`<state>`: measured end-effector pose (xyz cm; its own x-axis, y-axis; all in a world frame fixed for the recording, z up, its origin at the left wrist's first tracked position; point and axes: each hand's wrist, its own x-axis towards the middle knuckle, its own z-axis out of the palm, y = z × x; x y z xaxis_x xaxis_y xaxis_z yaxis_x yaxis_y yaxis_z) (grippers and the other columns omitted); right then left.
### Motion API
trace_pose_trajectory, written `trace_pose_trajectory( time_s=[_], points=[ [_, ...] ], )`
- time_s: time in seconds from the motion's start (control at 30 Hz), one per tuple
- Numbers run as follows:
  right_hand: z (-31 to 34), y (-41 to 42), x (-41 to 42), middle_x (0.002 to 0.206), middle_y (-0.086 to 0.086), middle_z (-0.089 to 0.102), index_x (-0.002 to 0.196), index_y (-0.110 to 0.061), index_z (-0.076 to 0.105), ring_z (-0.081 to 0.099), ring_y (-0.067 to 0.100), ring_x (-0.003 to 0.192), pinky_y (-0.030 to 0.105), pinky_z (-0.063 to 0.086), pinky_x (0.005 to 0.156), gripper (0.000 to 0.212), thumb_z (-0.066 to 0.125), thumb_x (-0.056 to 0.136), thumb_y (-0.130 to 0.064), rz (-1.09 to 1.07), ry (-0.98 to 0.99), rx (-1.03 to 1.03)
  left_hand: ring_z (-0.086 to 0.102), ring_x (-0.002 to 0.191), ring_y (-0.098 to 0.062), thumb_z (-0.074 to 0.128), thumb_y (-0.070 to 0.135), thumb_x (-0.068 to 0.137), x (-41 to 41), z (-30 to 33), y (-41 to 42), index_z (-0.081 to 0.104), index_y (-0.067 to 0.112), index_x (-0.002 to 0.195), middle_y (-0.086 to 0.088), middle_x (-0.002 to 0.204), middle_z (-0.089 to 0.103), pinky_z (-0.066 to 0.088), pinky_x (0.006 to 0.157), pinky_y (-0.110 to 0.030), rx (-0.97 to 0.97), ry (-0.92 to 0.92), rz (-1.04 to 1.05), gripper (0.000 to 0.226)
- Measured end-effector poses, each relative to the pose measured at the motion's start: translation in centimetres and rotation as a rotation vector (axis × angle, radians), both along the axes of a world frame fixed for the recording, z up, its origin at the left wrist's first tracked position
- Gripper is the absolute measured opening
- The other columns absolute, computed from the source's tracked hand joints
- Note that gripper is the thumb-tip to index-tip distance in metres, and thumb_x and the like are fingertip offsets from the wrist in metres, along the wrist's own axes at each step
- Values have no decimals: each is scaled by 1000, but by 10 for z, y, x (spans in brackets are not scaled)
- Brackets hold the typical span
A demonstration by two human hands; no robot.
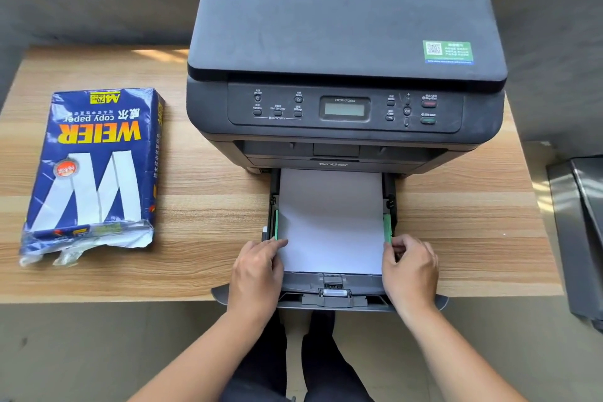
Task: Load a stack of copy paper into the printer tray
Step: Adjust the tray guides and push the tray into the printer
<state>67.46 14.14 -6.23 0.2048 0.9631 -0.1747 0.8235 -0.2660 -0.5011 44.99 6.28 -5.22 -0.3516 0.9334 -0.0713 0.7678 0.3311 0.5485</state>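
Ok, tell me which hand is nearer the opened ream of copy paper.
Left. The left hand rests at the paper tray's left edge, on the side where the ream lies; the right hand is at the tray's far edge.

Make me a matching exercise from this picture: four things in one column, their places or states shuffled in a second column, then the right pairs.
Things
1. stack of white paper
2. copy paper pack
3. paper tray
4. green sticker

Places or states
A. torn open at its near end, lying on the wooden table left of the printer
B. on the printer's lid, near its right front corner
C. pulled out toward the person, past the table's edge
D. lying in the tray between the left hand and right hand

Pairs: 1-D, 2-A, 3-C, 4-B
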Motion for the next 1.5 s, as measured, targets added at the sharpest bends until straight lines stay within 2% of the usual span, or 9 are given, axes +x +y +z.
trace_pose_trajectory(
  time_s=[0.37, 0.53, 0.63, 0.7, 0.77, 0.87, 1.1, 1.23, 1.5],
  points=[
    [-5, 7, -6, 77, 10, 70, 77, -5, 68, 57, 36, 84, 41, 42, 80, 5, 69, 82, -5, -24, -15, 69, 67, 90, -23, 70, -5, 79, -7, -9, 9, 76, 12, 101, -2, 96, 77, 54, 80, -31, 27, -4, -22, 28],
    [5, 16, 2, 97, 11, 74, 98, -9, 72, 58, 34, 99, 40, 43, 87, 23, 63, 89, -28, 69, -62, -65, 66, 101, -24, 68, 4, 84, -13, 3, 15, 72, 13, 107, -3, 104, 75, 52, 85, -33, -50, -46, -30, 26],
    [41, -21, 15, 112, 3, 69, 116, -9, 66, 58, 25, 106, 41, 44, 95, 30, 62, 92, -26, 240, -101, 168, 59, 113, -21, 68, 16, 87, -14, 30, -12, 67, 13, 116, -1, 122, 66, 50, 93, -37, 32, 66, -129, 29],
    [59, -64, 18, 104, 5, 71, 108, -7, 71, 63, 25, 98, 42, 47, 89, 26, 68, 84, -17, 363, -58, 337, 58, 109, -21, 67, 20, 86, -11, 44, -46, 68, 14, 113, -1, 116, 66, 46, 93, -38, 137, 128, -254, 28],
    [54, -99, 21, 91, 5, 73, 92, -9, 76, 66, 25, 86, 40, 50, 82, 19, 73, 73, -11, 486, -54, 384, 63, 95, -21, 67, 24, 82, -4, 39, -85, 72, 20, 101, 1, 100, 68, 46, 88, -34, 179, 183, -379, 20],
    [29, -123, 24, 88, 3, 72, 88, -13, 77, 68, 26, 82, 35, 51, 83, 19, 72, 70, -10, 598, -113, 307, 64, 85, -17, 67, 28, 78, 4, 12, -118, 72, 25, 90, 7, 89, 68, 43, 86, -26, 95, 189, -472, 14],
    [16, -110, 22, 95, 3, 71, 105, -8, 74, 67, 25, 89, 38, 48, 94, 32, 69, 73, -10, 640, -216, 250, 63, 101, -21, 61, 27, 85, 15, 5, -92, 67, 16, 113, 2, 107, 68, 43, 95, -32, 54, 222, -474, 31],
    [17, -102, 19, 96, 3, 70, 108, -8, 72, 66, 25, 92, 38, 46, 97, 35, 69, 73, -10, 626, -224, 213, 61, 98, -23, 60, 27, 87, 14, 4, -77, 65, 14, 117, -1, 107, 66, 41, 98, -34, 33, 242, -496, 33],
    [24, -61, -2, 114, 6, 64, 122, -7, 60, 59, 23, 112, 35, 39, 107, 45, 68, 78, -10, 565, -181, 98, 56, 112, -23, 52, 27, 90, 2, 9, -27, 55, 12, 129, -2, 120, 62, 38, 105, -36, -29, 272, -580, 42]
  ],
)
